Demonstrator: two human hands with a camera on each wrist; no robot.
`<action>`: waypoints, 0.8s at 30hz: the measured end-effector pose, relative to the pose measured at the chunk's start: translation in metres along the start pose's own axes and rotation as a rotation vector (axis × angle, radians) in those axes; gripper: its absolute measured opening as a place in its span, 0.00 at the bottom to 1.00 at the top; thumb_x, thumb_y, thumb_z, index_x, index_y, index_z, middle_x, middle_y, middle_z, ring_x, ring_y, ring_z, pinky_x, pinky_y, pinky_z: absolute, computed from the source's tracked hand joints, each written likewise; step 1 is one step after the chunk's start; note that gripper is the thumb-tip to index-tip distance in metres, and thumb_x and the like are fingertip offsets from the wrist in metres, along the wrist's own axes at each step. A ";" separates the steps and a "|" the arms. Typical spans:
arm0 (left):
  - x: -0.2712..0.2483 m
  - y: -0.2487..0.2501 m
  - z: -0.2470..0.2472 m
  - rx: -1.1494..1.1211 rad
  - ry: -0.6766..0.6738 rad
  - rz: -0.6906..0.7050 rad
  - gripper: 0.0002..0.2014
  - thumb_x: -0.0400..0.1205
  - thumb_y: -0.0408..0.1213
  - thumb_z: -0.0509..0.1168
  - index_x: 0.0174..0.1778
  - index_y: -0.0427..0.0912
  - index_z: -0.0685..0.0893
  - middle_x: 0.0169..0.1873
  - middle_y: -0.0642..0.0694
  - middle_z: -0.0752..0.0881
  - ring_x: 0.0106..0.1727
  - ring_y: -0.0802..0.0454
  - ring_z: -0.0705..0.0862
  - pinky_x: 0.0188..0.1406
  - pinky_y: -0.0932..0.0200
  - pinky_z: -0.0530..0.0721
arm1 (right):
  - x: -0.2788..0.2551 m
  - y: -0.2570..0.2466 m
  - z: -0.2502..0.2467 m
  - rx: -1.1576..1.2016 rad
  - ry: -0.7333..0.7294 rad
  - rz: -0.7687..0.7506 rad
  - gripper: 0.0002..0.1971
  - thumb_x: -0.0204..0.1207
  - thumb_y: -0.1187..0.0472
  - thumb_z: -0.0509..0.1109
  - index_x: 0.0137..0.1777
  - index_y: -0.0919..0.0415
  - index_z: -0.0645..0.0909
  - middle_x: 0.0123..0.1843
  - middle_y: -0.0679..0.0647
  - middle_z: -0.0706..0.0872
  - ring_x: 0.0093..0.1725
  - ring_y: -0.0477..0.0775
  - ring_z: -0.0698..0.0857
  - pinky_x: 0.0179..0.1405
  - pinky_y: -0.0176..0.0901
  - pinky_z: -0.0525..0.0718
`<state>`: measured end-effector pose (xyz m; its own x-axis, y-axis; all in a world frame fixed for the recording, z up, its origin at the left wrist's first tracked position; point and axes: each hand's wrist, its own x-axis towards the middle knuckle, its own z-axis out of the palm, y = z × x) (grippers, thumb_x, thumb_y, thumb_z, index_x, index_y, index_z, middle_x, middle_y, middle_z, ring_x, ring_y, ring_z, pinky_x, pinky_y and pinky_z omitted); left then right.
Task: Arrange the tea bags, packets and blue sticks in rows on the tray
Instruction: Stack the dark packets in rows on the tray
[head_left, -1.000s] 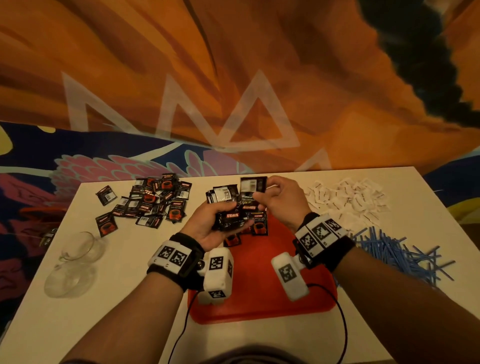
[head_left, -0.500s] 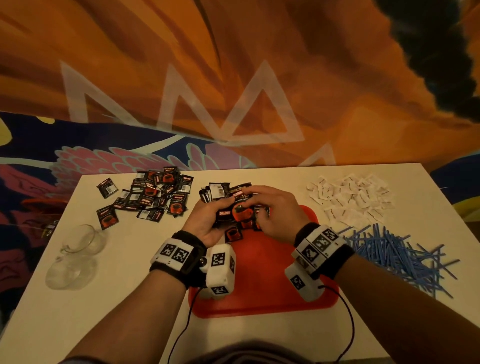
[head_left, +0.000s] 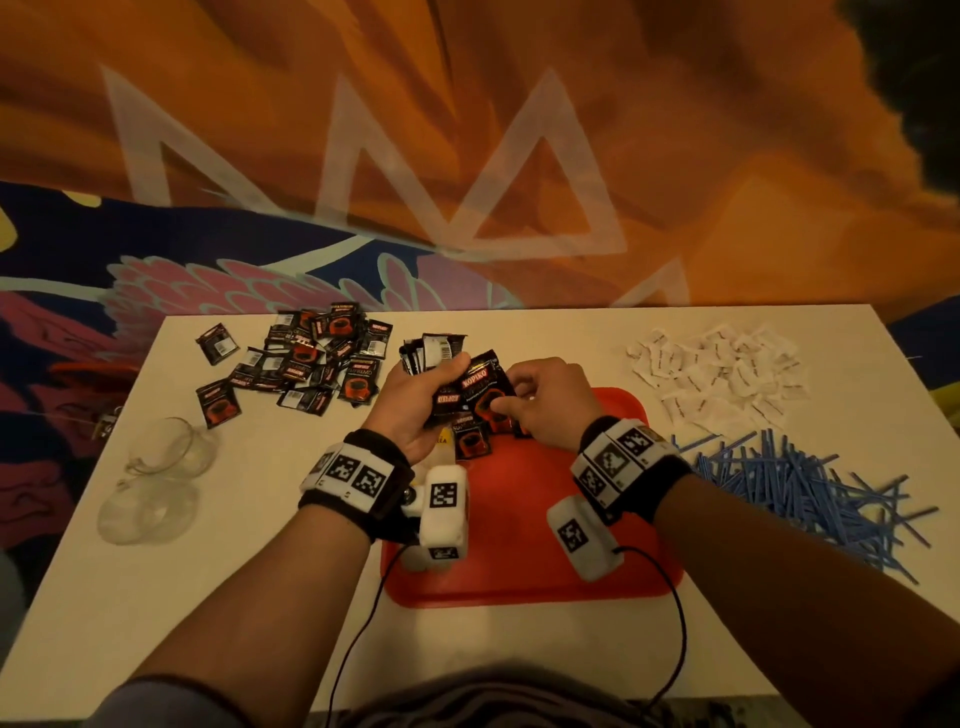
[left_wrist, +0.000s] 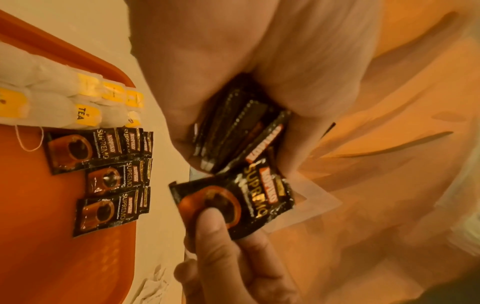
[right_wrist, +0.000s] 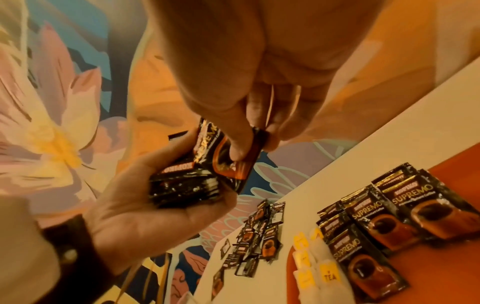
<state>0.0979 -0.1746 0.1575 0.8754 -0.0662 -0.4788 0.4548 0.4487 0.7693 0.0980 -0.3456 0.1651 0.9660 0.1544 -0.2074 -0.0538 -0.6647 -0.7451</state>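
Early stage. Red plastic tray (head_left: 519, 561): short row of white tea bags with yellow tags (left_wrist: 78, 102) along left edge, few black coffee packets (left_wrist: 103, 179) laid beside. Left hand (head_left: 410, 410) clutches stack of black packets (right_wrist: 182, 185). Right hand (head_left: 540, 405) pinches one packet (left_wrist: 233, 201) off stack, above tray's far end. Left on white table (head_left: 208, 597): loose black packet pile (head_left: 306, 358), white sachets (head_left: 722, 369), blue plastic sticks (head_left: 795, 483); none of the sticks placed, by the look.

Left hand (head_left: 415, 400) cupped palm-up; right hand (head_left: 545, 400) in pinching grip.
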 end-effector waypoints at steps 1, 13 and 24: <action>0.002 0.001 -0.001 0.030 0.029 0.002 0.09 0.81 0.29 0.71 0.56 0.34 0.84 0.44 0.38 0.89 0.43 0.44 0.90 0.35 0.54 0.89 | 0.001 0.001 0.000 -0.013 -0.012 -0.002 0.06 0.73 0.58 0.79 0.44 0.61 0.89 0.41 0.59 0.90 0.42 0.57 0.87 0.39 0.40 0.82; 0.023 -0.035 -0.055 -0.056 0.205 -0.093 0.07 0.84 0.35 0.67 0.41 0.39 0.79 0.30 0.43 0.78 0.27 0.49 0.80 0.30 0.55 0.84 | 0.039 0.081 0.044 -0.162 -0.056 0.247 0.09 0.82 0.66 0.64 0.40 0.59 0.80 0.39 0.49 0.80 0.36 0.45 0.76 0.30 0.33 0.72; 0.002 -0.056 -0.088 -0.146 0.142 -0.215 0.10 0.78 0.43 0.68 0.43 0.39 0.82 0.31 0.44 0.80 0.32 0.51 0.81 0.33 0.60 0.86 | 0.070 0.136 0.086 -0.104 -0.049 0.509 0.06 0.78 0.63 0.73 0.52 0.58 0.82 0.58 0.53 0.83 0.49 0.48 0.79 0.30 0.28 0.74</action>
<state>0.0595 -0.1218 0.0768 0.7250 -0.0532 -0.6867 0.5903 0.5616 0.5798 0.1365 -0.3621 -0.0049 0.8106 -0.1748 -0.5588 -0.4861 -0.7330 -0.4758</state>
